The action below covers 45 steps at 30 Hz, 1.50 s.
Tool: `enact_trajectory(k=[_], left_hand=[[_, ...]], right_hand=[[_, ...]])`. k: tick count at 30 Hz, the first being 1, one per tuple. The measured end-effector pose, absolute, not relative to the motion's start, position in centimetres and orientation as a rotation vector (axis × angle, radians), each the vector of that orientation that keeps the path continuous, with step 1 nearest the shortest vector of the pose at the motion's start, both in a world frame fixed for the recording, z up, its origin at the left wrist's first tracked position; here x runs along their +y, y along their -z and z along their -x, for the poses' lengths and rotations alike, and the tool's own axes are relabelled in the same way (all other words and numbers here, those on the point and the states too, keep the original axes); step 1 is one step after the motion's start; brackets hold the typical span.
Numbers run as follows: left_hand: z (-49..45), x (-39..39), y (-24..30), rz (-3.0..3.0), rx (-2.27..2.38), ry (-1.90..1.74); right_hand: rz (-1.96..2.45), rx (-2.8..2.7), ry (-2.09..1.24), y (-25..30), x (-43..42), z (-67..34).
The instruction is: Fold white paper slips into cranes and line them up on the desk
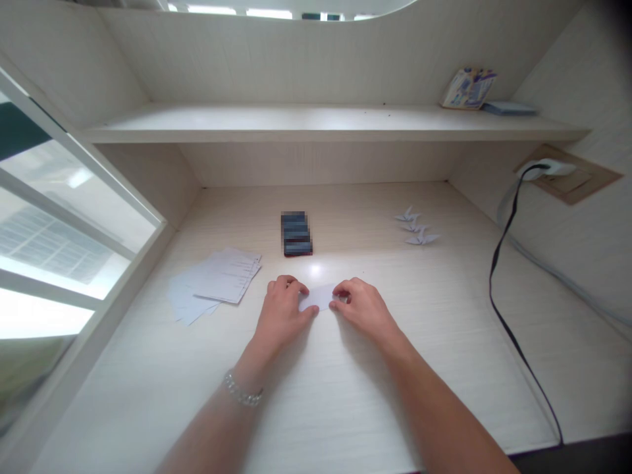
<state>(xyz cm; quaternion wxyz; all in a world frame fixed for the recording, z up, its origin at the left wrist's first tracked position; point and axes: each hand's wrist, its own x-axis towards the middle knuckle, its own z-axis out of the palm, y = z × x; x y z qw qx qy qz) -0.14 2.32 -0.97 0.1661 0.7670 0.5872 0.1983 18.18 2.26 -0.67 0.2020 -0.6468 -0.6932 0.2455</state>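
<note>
our left hand [287, 304] and right hand [361, 306] pinch the paper [321, 297]; phone [297, 234] just beyond, sheets [224, 278] left, paper cranes [421, 239] far right.

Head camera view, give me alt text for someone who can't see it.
Left hand and right hand hold a small white paper on a pale desk. Sheets lie left, a dark pixelated rectangle beyond, three folded paper birds right.

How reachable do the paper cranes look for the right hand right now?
Likely yes: the right hand is busy at the small white paper and would need to leave it, but nothing visible blocks the way across the desk to the paper cranes.
</note>
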Motion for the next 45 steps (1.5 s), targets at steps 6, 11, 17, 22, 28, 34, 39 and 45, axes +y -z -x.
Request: enact_trajectory(k=[6, 11, 17, 22, 28, 34, 39, 45], left_hand=[[0.0, 1.9, 0.3, -2.235, 1.695, -0.427], [-0.2, 1.6, 0.1, -2.208, 1.755, -0.341], [-0.2, 1.6, 0.3, -2.126, 1.737, -0.387], [-0.2, 1.5, 0.4, -2.067, 1.709, -0.404], [-0.3, 1.1, -0.3, -2.144, 1.808, -0.285], [-0.7, 0.8, -0.7, -2.181, 1.832, -0.239], [-0.9, 0.7, -0.5, -2.190, 1.787, -0.275], [-0.5, 0.8, 0.0, -2.165, 1.731, -0.415]], right_hand=[[1.821, -1.897, -0.686, 0.6, 2.3, -18.4], [1.828, -1.902, -0.690, 0.4, 2.2, -18.3], [1.810, -1.898, -0.691, 0.5, 2.2, -18.2], [1.824, -1.907, -0.702, 0.4, 2.2, -18.3], [1.824, -1.899, -0.716, 0.5, 2.1, -18.1], [1.815, -1.918, -0.708, 0.6, 2.1, -18.0], [1.812, -1.938, -0.700, 0.5, 2.1, -18.0], [1.812, -1.953, -0.691, 0.5, 2.1, -18.1]])
